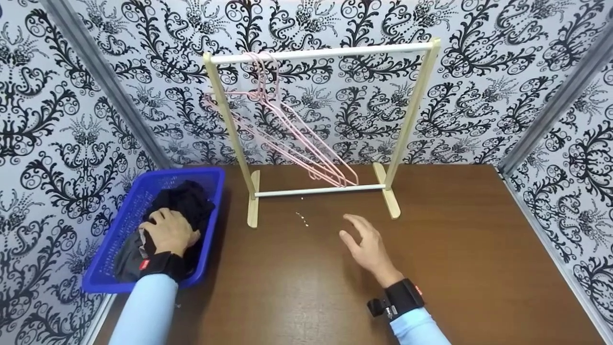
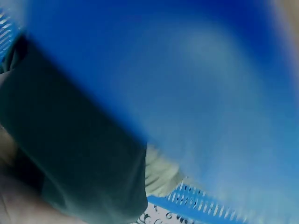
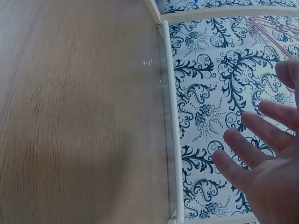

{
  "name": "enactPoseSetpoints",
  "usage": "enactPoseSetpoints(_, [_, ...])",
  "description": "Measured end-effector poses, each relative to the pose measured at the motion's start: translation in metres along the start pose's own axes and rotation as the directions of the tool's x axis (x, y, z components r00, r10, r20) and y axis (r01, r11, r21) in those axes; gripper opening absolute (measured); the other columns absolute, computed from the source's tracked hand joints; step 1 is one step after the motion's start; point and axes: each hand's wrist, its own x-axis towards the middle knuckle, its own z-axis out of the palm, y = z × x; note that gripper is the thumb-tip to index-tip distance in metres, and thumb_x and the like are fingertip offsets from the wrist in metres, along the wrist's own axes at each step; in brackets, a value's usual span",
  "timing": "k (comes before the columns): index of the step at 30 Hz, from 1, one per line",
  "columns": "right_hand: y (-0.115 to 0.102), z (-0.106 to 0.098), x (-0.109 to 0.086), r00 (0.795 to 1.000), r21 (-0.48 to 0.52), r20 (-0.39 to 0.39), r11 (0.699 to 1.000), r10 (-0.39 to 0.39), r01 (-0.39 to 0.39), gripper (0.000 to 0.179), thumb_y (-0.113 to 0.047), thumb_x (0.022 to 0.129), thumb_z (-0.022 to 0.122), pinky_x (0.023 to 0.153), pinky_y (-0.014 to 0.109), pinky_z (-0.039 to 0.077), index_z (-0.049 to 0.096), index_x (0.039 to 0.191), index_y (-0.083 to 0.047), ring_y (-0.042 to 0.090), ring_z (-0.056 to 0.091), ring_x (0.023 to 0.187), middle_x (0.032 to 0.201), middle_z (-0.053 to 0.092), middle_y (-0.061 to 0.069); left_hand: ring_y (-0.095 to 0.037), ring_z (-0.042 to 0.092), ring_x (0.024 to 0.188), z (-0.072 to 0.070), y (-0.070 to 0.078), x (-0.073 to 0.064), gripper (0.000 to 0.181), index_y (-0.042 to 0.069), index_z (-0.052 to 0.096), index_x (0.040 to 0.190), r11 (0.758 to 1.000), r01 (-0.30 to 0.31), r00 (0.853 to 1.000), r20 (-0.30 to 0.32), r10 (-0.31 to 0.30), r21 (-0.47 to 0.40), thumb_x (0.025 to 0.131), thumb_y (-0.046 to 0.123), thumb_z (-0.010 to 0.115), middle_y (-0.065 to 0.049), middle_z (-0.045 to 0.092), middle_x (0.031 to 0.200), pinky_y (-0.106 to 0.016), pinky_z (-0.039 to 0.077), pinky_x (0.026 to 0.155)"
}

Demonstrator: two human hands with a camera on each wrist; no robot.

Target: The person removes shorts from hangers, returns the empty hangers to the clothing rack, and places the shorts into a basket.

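Observation:
My left hand (image 1: 170, 232) is inside the blue basket (image 1: 215, 191), its fingers bent down over a heap of dark clothes. A black garment (image 1: 184, 196) lies beyond the fingers, and a dark grey garment (image 1: 128, 261) lies nearer the wrist. In the left wrist view, dark green cloth (image 2: 79, 140) fills the lower left, with skin at its edge; the fingertips are hidden, so I cannot tell whether they pinch it. My right hand (image 1: 368, 247) hovers over the table with fingers loosely extended and nothing in it, in front of the garment rack (image 1: 325, 51).
Several pink hangers (image 1: 292, 129) hang from the rack's top bar, toward its left side. The rack stands on wooden feet (image 1: 391, 203) near the patterned back wall (image 1: 479, 96). Small white flecks (image 1: 302, 219) dot the brown table (image 1: 459, 230).

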Motion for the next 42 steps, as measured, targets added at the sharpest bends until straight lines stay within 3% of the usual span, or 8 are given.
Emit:
enactPoseSetpoints(9, [0.001, -0.009, 0.005, 1.000, 0.003, -0.002, 1.000, 0.015, -0.015, 0.040, -0.011, 0.095, 0.071, 0.107, 0.055, 0.046, 0.065, 0.131, 0.003, 0.040, 0.061, 0.126, 0.132, 0.066, 0.021, -0.070, 0.025, 0.131, -0.012, -0.011, -0.002, 0.109, -0.026, 0.019, 0.146, 0.994, -0.019, 0.997, 0.070, 0.026, -0.108, 0.088, 0.051, 0.070, -0.051, 0.020, 0.149, -0.085, 0.024, 0.100])
enactPoseSetpoints(17, [0.005, -0.020, 0.009, 1.000, 0.003, -0.024, 1.000, 0.000, 0.000, 0.038, -0.009, 0.095, 0.071, 0.105, 0.057, 0.045, 0.065, 0.130, 0.004, 0.042, 0.060, 0.125, 0.132, 0.065, 0.023, -0.072, 0.000, 0.141, -0.035, -0.008, -0.009, 0.105, -0.020, 0.000, 0.154, 0.967, 0.036, 0.995, 0.104, -0.011, -0.250, 0.097, 0.043, 0.063, -0.047, -0.002, 0.158, -0.087, 0.005, 0.106])
enactPoseSetpoints(23, [0.006, -0.031, 0.013, 0.999, -0.010, -0.033, 1.000, 0.003, -0.004, 0.038, -0.008, 0.094, 0.071, 0.106, 0.056, 0.045, 0.066, 0.130, 0.004, 0.042, 0.060, 0.125, 0.132, 0.065, 0.023, -0.069, 0.007, 0.144, -0.054, 0.009, -0.016, 0.083, -0.017, 0.013, 0.156, 0.971, -0.036, 0.999, -0.031, 0.030, -0.238, 0.102, 0.031, 0.054, -0.047, 0.006, 0.159, -0.084, 0.007, 0.109])
enactPoseSetpoints(28, [0.007, -0.041, 0.015, 0.999, -0.012, -0.033, 1.000, 0.008, -0.008, 0.039, -0.009, 0.094, 0.071, 0.108, 0.055, 0.044, 0.065, 0.131, 0.005, 0.042, 0.059, 0.126, 0.133, 0.064, 0.024, -0.065, 0.014, 0.145, -0.067, 0.026, -0.023, 0.074, -0.013, 0.025, 0.155, 0.959, -0.118, 0.986, -0.147, 0.082, -0.259, 0.102, 0.029, 0.054, -0.044, 0.015, 0.159, -0.083, 0.009, 0.109])
enactPoseSetpoints(38, [0.011, -0.063, 0.021, 0.997, -0.066, -0.067, 0.997, -0.041, 0.037, 0.041, -0.007, 0.093, 0.072, 0.110, 0.057, 0.041, 0.065, 0.131, 0.006, 0.045, 0.057, 0.128, 0.135, 0.063, 0.027, -0.055, 0.026, 0.146, -0.083, 0.063, -0.040, 0.067, -0.009, 0.035, 0.154, 0.904, -0.275, 0.933, -0.319, 0.168, -0.329, 0.103, 0.030, 0.056, -0.037, 0.028, 0.159, -0.076, 0.018, 0.114])
enactPoseSetpoints(42, [0.014, -0.073, 0.022, 0.996, -0.093, -0.072, 0.995, -0.047, 0.040, 0.042, -0.008, 0.093, 0.072, 0.110, 0.059, 0.040, 0.064, 0.132, 0.004, 0.046, 0.056, 0.128, 0.137, 0.063, 0.025, -0.051, 0.030, 0.147, -0.083, 0.077, -0.046, 0.066, -0.009, 0.039, 0.152, 0.880, -0.330, 0.900, -0.395, 0.184, -0.342, 0.104, 0.031, 0.057, -0.033, 0.033, 0.159, -0.072, 0.020, 0.116])
